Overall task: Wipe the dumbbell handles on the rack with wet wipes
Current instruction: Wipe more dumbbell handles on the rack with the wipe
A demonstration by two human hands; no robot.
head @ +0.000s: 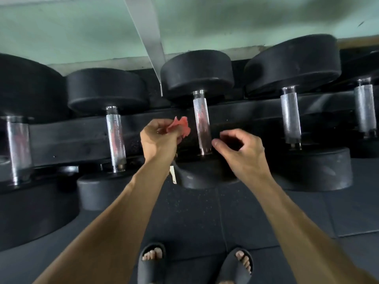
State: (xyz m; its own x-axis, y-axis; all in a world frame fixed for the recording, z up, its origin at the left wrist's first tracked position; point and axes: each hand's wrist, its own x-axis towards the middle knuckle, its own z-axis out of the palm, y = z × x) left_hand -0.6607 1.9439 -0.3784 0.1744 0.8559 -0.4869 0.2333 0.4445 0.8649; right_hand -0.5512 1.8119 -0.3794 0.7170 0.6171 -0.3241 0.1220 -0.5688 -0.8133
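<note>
Five dumbbells sit side by side on a black rack (pixel 82 136), each with its long axis running away from the person toward the green wall (pixel 61 31), one black head near, one far. Handles are knurled chrome, near-vertical in the picture, fanning slightly outward at the edges of the wide-angle view.

Middle dumbbell handle (pixel 202 121): directly ahead of the person, between the two hands. Far head (pixel 196 72) against the wall side, near head (pixel 205 175) closest to the person, just above the floor mats (pixel 184 218).

Left hand (pixel 158 140): raised just left of the middle handle, fingers curled and pinching a crumpled pink wet wipe (pixel 181 126). The wipe sticks up and to the right from the fingertips, close to the handle but apart from it. A pinkish reflection shows on the chrome.

Right hand (pixel 240 148): just right of the same handle, low on its near end. Fingers loosely curled, thumb tip close to the handle's lower collar; it holds nothing. Whether the thumb touches the metal cannot be told.

Neighbouring handles: one to the left (pixel 115 138), another at far left (pixel 18 148), two on the right (pixel 290 117) and (pixel 366 107), none touched.

A grey metal strip (pixel 147 37) slants down the wall behind the rack. A small pale tag (pixel 173 175) hangs beside the near head. Feet in dark slides (pixel 151 261) stand on the mats below.
</note>
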